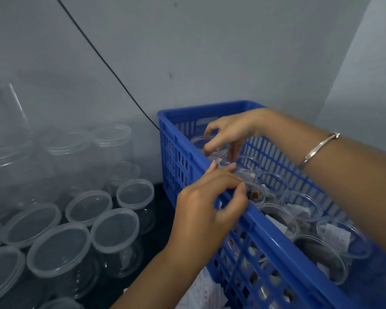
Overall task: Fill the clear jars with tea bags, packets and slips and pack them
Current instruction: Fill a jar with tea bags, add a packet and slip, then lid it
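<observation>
A blue slatted crate (276, 233) holds several open clear jars (303, 205) with white slips and packets inside. My right hand (230, 132) reaches over the far end of the crate. Its curled fingertips are down at a white slip (215, 156) in the mouth of the far jar (198, 140). My left hand (207, 206) lies over the crate's near rim, thumb and forefinger pinched together at the rim of a jar (257, 192) just inside. Whether they truly grip that rim is hard to tell.
Left of the crate stand several clear jars with lids on (115, 228), some stacked against the grey wall (112, 136). A black cable (112, 70) runs down the wall behind the crate. Loose packets (201, 293) lie below the crate's near side.
</observation>
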The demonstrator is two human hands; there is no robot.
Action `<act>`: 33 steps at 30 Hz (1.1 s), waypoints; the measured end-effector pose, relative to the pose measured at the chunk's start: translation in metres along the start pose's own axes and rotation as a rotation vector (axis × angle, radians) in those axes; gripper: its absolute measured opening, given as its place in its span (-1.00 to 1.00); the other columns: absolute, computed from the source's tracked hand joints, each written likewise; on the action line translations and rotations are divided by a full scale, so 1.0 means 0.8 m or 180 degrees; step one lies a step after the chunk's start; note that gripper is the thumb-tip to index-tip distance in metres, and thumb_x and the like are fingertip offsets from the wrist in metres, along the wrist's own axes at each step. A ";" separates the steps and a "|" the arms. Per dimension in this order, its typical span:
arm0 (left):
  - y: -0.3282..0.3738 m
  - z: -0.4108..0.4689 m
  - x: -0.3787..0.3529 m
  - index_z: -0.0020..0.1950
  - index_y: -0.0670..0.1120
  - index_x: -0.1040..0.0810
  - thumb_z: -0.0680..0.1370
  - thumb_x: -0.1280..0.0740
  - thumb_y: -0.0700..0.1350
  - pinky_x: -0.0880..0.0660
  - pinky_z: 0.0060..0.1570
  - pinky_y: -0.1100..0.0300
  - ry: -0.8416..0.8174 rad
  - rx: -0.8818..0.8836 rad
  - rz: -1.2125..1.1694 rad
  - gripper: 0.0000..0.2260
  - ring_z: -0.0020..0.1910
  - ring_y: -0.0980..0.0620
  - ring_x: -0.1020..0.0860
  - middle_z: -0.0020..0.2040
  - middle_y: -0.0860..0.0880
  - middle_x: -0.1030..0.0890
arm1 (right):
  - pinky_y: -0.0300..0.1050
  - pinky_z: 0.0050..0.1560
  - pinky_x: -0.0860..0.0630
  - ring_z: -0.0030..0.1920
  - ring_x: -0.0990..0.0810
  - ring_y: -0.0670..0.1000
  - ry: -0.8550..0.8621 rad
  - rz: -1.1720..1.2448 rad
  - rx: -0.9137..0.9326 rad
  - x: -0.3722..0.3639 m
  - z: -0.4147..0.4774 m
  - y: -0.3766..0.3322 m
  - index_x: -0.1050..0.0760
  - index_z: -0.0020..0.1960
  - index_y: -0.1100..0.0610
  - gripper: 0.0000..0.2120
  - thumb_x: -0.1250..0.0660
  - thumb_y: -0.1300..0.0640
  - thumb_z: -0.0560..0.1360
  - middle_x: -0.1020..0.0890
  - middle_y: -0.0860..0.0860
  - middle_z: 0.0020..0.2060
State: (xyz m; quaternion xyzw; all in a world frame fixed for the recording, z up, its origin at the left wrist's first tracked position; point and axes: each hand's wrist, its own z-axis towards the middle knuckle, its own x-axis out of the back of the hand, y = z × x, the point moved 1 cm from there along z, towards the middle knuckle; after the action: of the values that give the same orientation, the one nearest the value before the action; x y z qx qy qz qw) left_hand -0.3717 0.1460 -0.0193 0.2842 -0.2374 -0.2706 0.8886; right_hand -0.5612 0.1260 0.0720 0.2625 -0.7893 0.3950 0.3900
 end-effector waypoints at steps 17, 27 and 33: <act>0.034 -0.009 0.001 0.15 0.03 -0.44 0.61 -0.15 0.00 -0.45 0.15 0.11 -0.0404 0.0548 0.0243 -0.84 0.19 0.08 -0.46 0.10 0.16 -0.53 | -0.06 -0.12 -0.65 -0.06 -0.73 0.13 -0.1194 0.0286 0.0071 -0.028 -0.191 0.076 -0.53 0.16 -0.23 -0.25 -0.74 -0.12 0.04 -0.65 -0.11 0.07; 0.068 -0.028 0.027 0.08 0.06 -0.41 0.60 -0.23 -0.18 -0.46 0.15 0.12 -0.0361 0.0548 0.0108 -0.85 0.15 0.12 -0.48 0.08 0.14 -0.53 | -0.02 0.12 -0.63 0.04 -0.71 0.05 -0.0654 0.0027 -0.0452 -0.056 -0.246 0.076 -0.55 0.19 -0.34 -0.58 -0.22 -0.34 0.38 -0.68 -0.19 0.08; 0.066 -0.065 0.098 0.06 0.01 -0.44 0.60 -0.24 -0.22 -0.40 -0.01 0.36 -0.0066 0.0665 0.0275 -0.87 -0.04 0.29 -0.50 0.05 0.12 -0.54 | 0.04 0.31 -0.45 0.19 -0.56 -0.01 0.1053 -0.1130 0.0046 -0.063 -0.240 -0.002 -0.51 0.28 -0.03 -0.37 -0.12 -0.38 0.39 -0.61 -0.07 0.16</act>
State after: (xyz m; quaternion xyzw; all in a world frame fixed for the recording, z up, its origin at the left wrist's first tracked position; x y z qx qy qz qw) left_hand -0.2658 0.1537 -0.0027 0.3620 -0.2855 -0.2088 0.8625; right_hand -0.4537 0.2894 0.1048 0.3316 -0.6533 0.3635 0.5754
